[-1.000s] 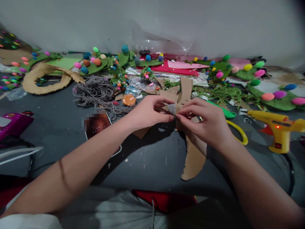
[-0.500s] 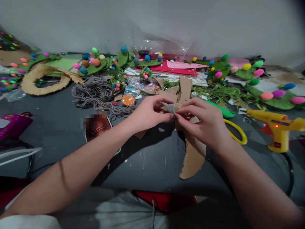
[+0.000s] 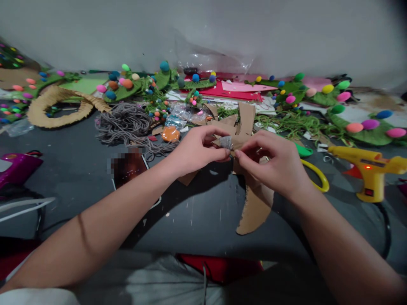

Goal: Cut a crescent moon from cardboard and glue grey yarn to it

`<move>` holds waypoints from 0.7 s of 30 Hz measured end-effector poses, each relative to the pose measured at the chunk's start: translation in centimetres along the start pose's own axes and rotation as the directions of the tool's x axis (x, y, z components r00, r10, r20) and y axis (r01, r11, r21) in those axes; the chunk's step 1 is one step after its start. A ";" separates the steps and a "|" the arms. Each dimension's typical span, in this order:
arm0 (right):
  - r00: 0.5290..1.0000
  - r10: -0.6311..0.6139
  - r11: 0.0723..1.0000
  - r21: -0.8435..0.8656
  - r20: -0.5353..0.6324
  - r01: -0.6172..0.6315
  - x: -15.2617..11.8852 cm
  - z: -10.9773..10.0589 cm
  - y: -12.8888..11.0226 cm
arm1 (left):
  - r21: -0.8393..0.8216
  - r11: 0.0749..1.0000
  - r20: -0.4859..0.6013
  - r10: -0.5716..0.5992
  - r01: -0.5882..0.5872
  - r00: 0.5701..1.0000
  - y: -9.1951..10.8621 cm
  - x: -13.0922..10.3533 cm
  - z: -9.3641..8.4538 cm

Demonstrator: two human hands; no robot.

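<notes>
My left hand [image 3: 199, 148] grips a pointed strip of brown cardboard [image 3: 240, 140] from the left, thumb below and fingers behind. Grey yarn [image 3: 226, 142] is wound in a band around the strip close to its tip. On the right side, my right hand [image 3: 273, 159] is closed, thumb and forefinger pinched just beside the band. Whatever sits in that pinch is too small or hidden to make out. Below the right hand, a curved cardboard piece [image 3: 257, 207] hangs or lies over the table; its join with the held strip is covered by the fingers.
A tangle of grey yarn [image 3: 124, 123] lies left of centre, near a phone [image 3: 129, 169]. A yellow glue gun [image 3: 370, 169] with a lit red light stands at right, beside yellow-handled scissors [image 3: 318, 173]. A paper-wrapped ring [image 3: 40, 114] and felt leaves with coloured balls line the back.
My right fingertips have shifted slightly right and away from the yarn band, showing more cardboard. The curved cardboard's lower tip has moved a little left and up.
</notes>
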State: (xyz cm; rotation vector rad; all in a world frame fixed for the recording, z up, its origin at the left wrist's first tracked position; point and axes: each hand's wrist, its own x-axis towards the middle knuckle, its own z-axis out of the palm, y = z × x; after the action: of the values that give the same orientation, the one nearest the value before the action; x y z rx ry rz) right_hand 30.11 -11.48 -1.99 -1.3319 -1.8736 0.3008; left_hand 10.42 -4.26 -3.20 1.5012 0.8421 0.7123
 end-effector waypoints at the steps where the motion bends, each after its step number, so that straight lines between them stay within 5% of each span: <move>1: 1.000 0.006 1.000 -0.003 0.013 -0.006 0.0 0.1 -0.1 | 0.008 1.000 -0.003 0.002 -0.002 1.000 0.0 0.0 0.0; 21: 0.996 0.000 1.000 0.007 -0.092 0.000 -0.1 0.2 0.1 | -0.041 0.999 -0.016 -0.006 0.005 1.000 0.4 -0.1 0.2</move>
State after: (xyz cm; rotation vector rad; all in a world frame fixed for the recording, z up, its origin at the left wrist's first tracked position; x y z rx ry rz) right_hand 30.07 -11.50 -2.23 -1.3192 -1.7948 0.2414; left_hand 10.50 -4.47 -2.85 1.4576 0.8387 0.7344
